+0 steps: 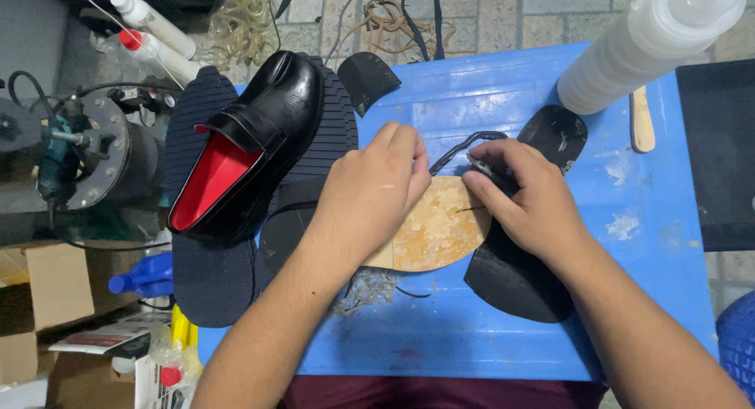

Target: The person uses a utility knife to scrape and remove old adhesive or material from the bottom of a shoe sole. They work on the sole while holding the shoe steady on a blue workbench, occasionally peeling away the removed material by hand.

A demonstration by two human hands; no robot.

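A tan sole piece [440,228] is lain near the middle of the blue table [503,330], well in from every edge, and is pressed down by the left hand [377,193], whose fingers are held close together and curled over its upper rim. At the piece's right end a thin black strip [464,145] and a small tool, too hidden to be told apart clearly, are pinched between thumb and fingertips of the right hand [523,197]. Under the right wrist a black rubber sole sheet [511,279] is spread toward the near edge. Open blue surface is left along the near edge and in the far middle; the right edge is less free, a wooden stick [642,119] being laid there beside a white squeeze bottle [645,47] at the far right corner. The left edge is crowded: a black shoe with red lining [252,141] is rested on ribbed dark soles [212,275] that overhang the table. A small black heel piece [366,79] is set at the far edge, and another black cut-out [555,135] just beyond the right hand.
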